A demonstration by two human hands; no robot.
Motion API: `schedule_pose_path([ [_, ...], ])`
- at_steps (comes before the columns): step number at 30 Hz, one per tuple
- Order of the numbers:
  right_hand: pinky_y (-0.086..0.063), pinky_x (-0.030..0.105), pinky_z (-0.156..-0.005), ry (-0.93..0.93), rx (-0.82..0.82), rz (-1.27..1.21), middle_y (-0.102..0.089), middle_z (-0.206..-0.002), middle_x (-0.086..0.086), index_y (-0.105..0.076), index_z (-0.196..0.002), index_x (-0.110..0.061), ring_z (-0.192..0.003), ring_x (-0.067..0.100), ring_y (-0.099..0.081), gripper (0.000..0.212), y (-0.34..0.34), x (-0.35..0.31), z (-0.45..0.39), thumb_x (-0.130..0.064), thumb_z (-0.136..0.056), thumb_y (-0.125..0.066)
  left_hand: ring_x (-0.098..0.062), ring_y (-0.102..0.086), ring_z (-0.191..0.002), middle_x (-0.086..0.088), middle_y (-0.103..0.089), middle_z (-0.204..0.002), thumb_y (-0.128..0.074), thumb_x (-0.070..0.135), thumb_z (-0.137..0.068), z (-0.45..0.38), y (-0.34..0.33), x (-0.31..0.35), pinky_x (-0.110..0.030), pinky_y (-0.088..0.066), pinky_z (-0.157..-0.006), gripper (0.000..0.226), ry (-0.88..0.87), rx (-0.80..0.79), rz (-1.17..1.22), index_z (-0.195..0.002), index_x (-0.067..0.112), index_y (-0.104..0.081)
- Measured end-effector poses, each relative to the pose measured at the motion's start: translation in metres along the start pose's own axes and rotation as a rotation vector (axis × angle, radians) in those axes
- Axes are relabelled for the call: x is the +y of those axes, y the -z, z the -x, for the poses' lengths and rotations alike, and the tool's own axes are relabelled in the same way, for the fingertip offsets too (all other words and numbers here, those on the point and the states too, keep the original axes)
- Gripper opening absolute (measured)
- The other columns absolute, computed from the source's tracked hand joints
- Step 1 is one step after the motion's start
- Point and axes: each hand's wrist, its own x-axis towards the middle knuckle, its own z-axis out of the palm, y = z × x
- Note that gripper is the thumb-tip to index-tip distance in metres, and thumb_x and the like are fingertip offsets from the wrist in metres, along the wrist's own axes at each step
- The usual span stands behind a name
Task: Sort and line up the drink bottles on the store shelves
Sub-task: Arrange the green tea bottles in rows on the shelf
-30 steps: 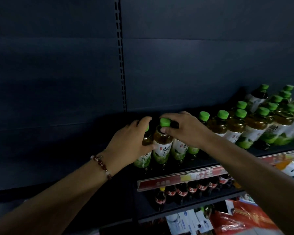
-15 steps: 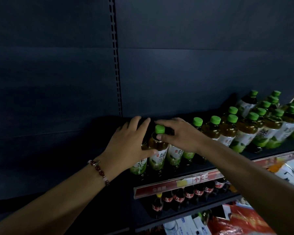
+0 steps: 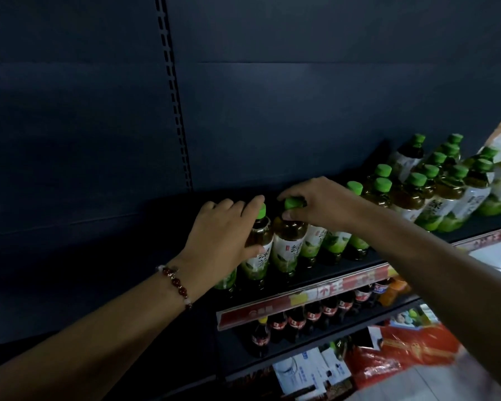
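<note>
A: Head view, low light. The left hand [image 3: 226, 230] is wrapped around the side of a green-capped tea bottle [image 3: 258, 244], index finger up at the cap and thumb across the label.

B: And the other one?

A: The right hand [image 3: 315, 202] comes from above; its fingers [image 3: 291, 215] pinch the cap of the second tea bottle [image 3: 288, 241], which stands touching the first. Both are upright at the left end of the front row on the upper shelf [image 3: 344, 264].

B: How close to the edge?

A: The two sit just behind the shelf's front lip, above the red price strip [image 3: 315, 293]. Another green-labelled base shows below the left wrist, partly hidden.

B: Any room to slide things?

A: Left of the held pair the shelf runs on dark and bare toward the slotted upright [image 3: 174, 111]. To the right the row carries on, bottle touching bottle, into a tight cluster of tea bottles [image 3: 434, 195] several deep against the back panel.

B: Below?

A: A row of cola bottles [image 3: 304, 316] with red labels lines the front of the lower shelf, an orange bottle [image 3: 391, 290] at its right end
</note>
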Motion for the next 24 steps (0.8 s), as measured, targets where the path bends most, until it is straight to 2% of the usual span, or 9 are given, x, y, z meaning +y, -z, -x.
schedule_pose_path([
  [4, -0.044, 0.023, -0.087, 0.028, 0.036, 0.019, -0.064, -0.128, 0.000, -0.057, -0.136, -0.019, -0.111, 0.011, -0.060, 0.051, -0.001, 0.000, 0.004, -0.037, -0.089, -0.069, -0.020, -0.057, -0.108, 0.003, -0.062, -0.117, -0.063, 0.067, -0.077, 0.000, -0.003, 0.001, -0.037, -0.043, -0.090, 0.094, -0.005, 0.020, -0.010, -0.151, 0.021, -0.026],
  [8, -0.044, 0.025, -0.097, 0.040, 0.065, -0.024, -0.061, -0.133, -0.001, -0.057, -0.136, -0.019, -0.118, 0.010, -0.056, 0.056, -0.004, 0.001, 0.010, -0.041, -0.086, -0.071, -0.028, -0.054, -0.118, -0.008, -0.051, -0.138, -0.071, 0.065, -0.069, -0.004, -0.002, 0.003, -0.044, -0.042, -0.099, 0.096, -0.010, 0.039, -0.035, -0.146, 0.018, -0.038],
  [11, -0.046, 0.024, -0.096, 0.027, 0.232, -0.168, -0.066, -0.122, -0.007, -0.065, -0.125, -0.023, -0.109, 0.003, -0.059, 0.045, 0.013, 0.006, 0.017, -0.045, -0.087, -0.068, -0.032, -0.048, -0.128, -0.013, -0.044, -0.146, -0.074, 0.064, -0.066, -0.014, -0.002, 0.019, -0.051, -0.037, -0.108, 0.099, -0.092, 0.084, -0.022, -0.145, 0.017, -0.038],
  [13, -0.048, 0.028, -0.096, -0.038, 0.357, -0.161, -0.067, -0.121, -0.005, -0.065, -0.124, -0.021, -0.108, 0.007, -0.061, 0.040, 0.029, 0.016, 0.017, -0.041, -0.089, -0.067, -0.031, -0.046, -0.131, -0.013, -0.043, -0.148, -0.075, 0.062, -0.068, -0.022, -0.004, 0.033, -0.052, -0.034, -0.111, 0.102, -0.125, 0.089, -0.017, -0.149, 0.017, -0.033],
  [14, -0.047, 0.030, -0.098, -0.065, 0.336, -0.099, -0.065, -0.124, -0.003, -0.063, -0.127, -0.020, -0.113, 0.011, -0.060, 0.040, 0.034, 0.022, 0.015, -0.036, -0.091, -0.066, -0.031, -0.045, -0.131, -0.013, -0.042, -0.148, -0.075, 0.061, -0.068, -0.025, -0.005, 0.039, -0.052, -0.033, -0.112, 0.103, -0.132, 0.077, -0.013, -0.150, 0.017, -0.031],
  [16, -0.043, 0.030, -0.102, -0.099, 0.171, 0.032, -0.061, -0.133, 0.002, -0.057, -0.135, -0.020, -0.122, 0.019, -0.056, 0.043, 0.031, 0.031, 0.010, -0.028, -0.093, -0.063, -0.029, -0.045, -0.131, -0.012, -0.042, -0.148, -0.074, 0.060, -0.070, -0.030, -0.009, 0.048, -0.051, -0.032, -0.112, 0.103, -0.136, 0.043, -0.002, -0.151, 0.015, -0.030],
  [18, -0.043, 0.030, -0.103, -0.125, 0.034, 0.051, -0.058, -0.137, 0.005, -0.053, -0.139, -0.021, -0.123, 0.021, -0.055, 0.046, 0.018, 0.037, 0.007, -0.025, -0.093, -0.061, -0.027, -0.052, -0.125, -0.011, -0.047, -0.143, -0.077, 0.056, -0.070, -0.032, -0.013, 0.051, -0.050, -0.035, -0.111, 0.101, -0.123, 0.033, 0.006, -0.150, 0.013, -0.034],
  [22, -0.049, 0.034, -0.096, -0.086, 0.050, 0.053, -0.066, -0.123, 0.002, -0.061, -0.130, -0.021, -0.110, 0.018, -0.062, 0.036, 0.012, 0.045, 0.010, -0.023, -0.094, -0.061, -0.024, -0.060, -0.110, -0.009, -0.052, -0.135, -0.083, 0.046, -0.068, -0.031, -0.020, 0.051, -0.047, -0.040, -0.105, 0.096, -0.107, 0.076, 0.005, -0.147, 0.012, -0.039],
  [24, -0.047, 0.032, -0.096, -0.047, 0.033, 0.094, -0.066, -0.123, -0.001, -0.062, -0.130, -0.021, -0.112, 0.016, -0.061, 0.036, 0.015, 0.047, 0.011, -0.026, -0.094, -0.063, -0.024, -0.061, -0.108, -0.009, -0.053, -0.135, -0.084, 0.045, -0.068, -0.030, -0.019, 0.051, -0.047, -0.041, -0.103, 0.095, -0.105, 0.086, 0.010, -0.146, 0.012, -0.042],
])
